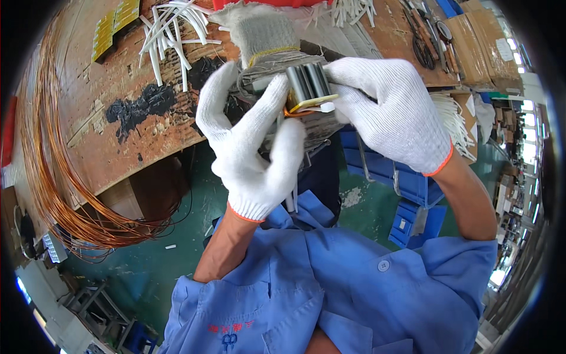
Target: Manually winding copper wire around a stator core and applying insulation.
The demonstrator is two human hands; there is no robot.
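Observation:
Both of my hands wear white knit gloves with orange cuffs. Between them, over the bench's near edge, is a small assembly of dark grey cylinders on a yellow plate. My left hand has its thumb and a finger closed on the assembly's left side, another finger raised apart. Fingertips of my right hand press against its right side, the thumb partly hidden. A small white piece juts out below the plate, and some orange wire shows under it. What lies beneath the assembly is mostly covered by my left hand.
Right behind the assembly is a cloth-wrapped block. White tubes lie on the worn wooden bench, beside black residue. A copper wire coil hangs at left. Scissors lie far right; blue bins stand below.

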